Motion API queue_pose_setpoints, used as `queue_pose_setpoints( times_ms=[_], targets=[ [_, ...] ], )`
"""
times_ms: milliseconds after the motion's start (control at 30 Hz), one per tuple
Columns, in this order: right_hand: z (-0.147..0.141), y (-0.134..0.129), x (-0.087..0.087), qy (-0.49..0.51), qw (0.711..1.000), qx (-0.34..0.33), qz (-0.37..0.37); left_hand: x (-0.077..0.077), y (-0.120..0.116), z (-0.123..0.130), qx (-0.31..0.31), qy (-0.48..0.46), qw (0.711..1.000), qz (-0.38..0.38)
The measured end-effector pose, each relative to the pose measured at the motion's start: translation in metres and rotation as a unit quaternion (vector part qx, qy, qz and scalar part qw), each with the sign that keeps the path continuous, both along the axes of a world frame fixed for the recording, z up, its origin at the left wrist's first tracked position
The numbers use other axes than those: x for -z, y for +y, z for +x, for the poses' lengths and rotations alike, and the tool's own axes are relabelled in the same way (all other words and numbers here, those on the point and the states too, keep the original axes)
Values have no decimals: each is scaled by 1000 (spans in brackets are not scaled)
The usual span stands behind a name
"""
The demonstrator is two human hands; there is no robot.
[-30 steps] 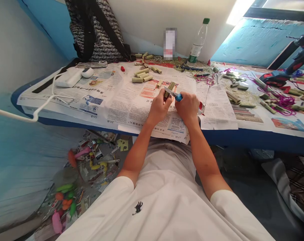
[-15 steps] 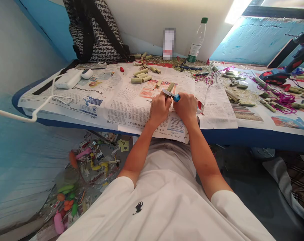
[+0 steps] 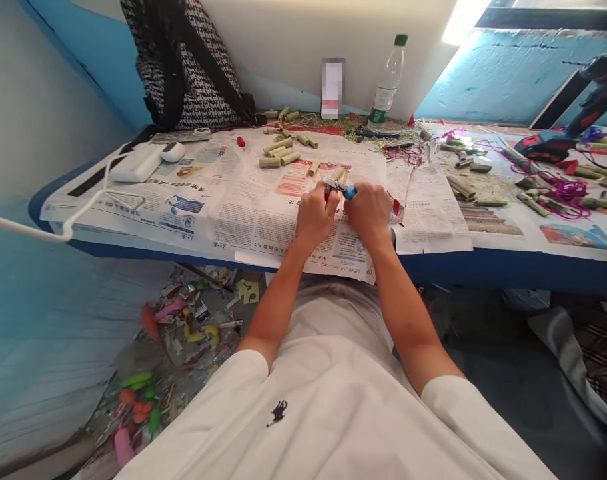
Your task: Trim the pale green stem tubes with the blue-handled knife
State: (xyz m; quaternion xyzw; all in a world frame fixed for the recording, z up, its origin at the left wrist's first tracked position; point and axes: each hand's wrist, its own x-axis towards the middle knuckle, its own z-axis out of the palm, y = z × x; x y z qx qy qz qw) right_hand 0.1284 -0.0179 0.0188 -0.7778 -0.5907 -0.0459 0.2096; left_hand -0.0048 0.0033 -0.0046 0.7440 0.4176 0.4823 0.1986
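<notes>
My left hand [image 3: 316, 212] is closed around a short green-tan stem piece [image 3: 338, 175], whose far end sticks out beyond the fingers. My right hand [image 3: 368, 210] grips the blue handle of a knife [image 3: 350, 192]. The blade points left and lies across the stem piece, close to my left fingers. Both hands are over newspaper [image 3: 233, 220] on the table. One cut piece [image 3: 313, 168] lies just beyond my left hand, and several more [image 3: 281, 152] are grouped farther back to the left.
A bottle [image 3: 386, 87] stands at the back. At right are a drill [image 3: 558, 143], purple string [image 3: 571, 192] and more stem pieces. A white device with a cable [image 3: 137, 162] and a patterned bag [image 3: 198, 73] are at left.
The camera view has shifted slightly. The knife and stem piece remain in my hands, with the stem piece tilted a little differently.
</notes>
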Motion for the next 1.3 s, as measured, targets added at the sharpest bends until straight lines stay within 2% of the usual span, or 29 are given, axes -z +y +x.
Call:
queue_pose_setpoints(
  times_ms=[333,667,967,1300],
  targets=[
    [1,3,4,-2,1000,12,14,2,2,1,-4,0,1000,2],
    [2,6,0,13,999,39,21,3,0,1,-18,-2,1000,1],
    [5,3,2,-15,1000,-27,0,0,0,-1,-10,3,1000,-3],
    [4,8,2,1,1000,8,17,0,-2,-6,1,-2,1000,5]
  ],
)
